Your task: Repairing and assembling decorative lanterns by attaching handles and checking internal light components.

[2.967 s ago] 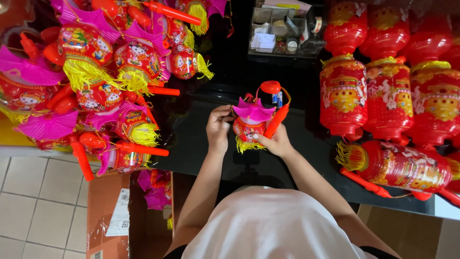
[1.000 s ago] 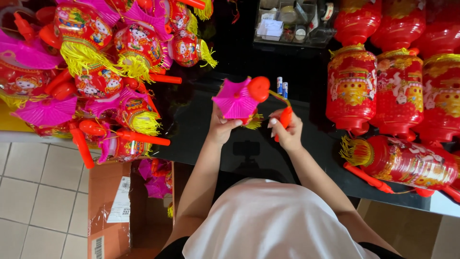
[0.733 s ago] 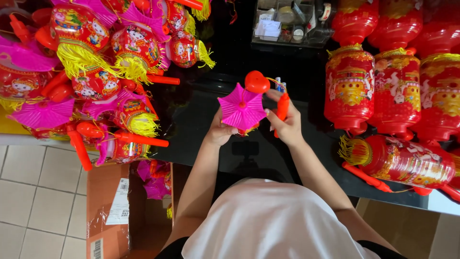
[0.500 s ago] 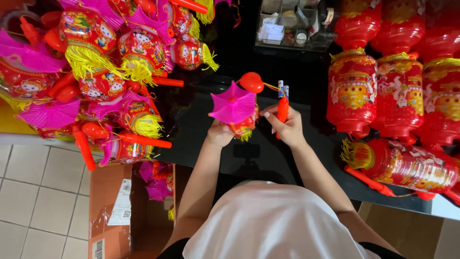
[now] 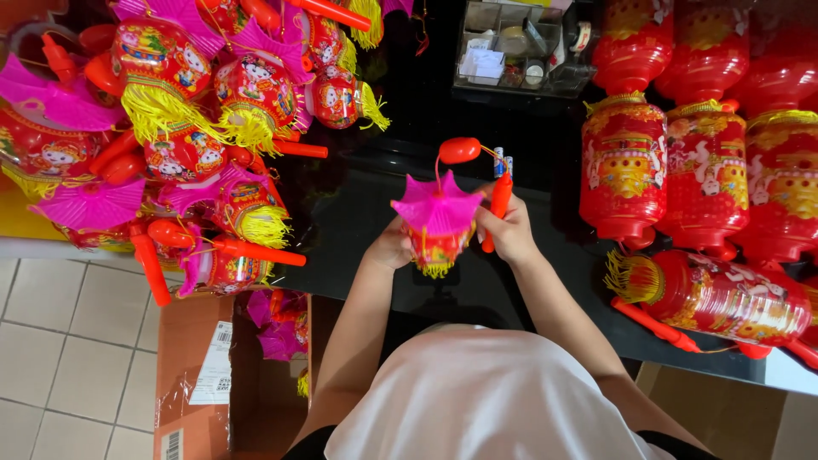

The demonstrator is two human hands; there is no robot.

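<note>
nearest, the left hand (image 5: 390, 249) cups the side of a small lantern (image 5: 437, 228) with a pink fan-shaped top, held just above the black table (image 5: 358, 213). the right hand (image 5: 509, 234) closes on the lantern's other side and grips its orange stick handle (image 5: 498, 204). farther left lies a pile of lanterns (image 5: 196, 128); right, tall red lanterns (image 5: 630, 162).

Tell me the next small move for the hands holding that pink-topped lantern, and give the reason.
Probably set the small lantern down with the finished pile on the left. Both hands, left hand and right hand, grip it above the black counter; its pink top is spread open, and the orange handle stick and hook are attached, so it looks complete like those piled ones.
</note>
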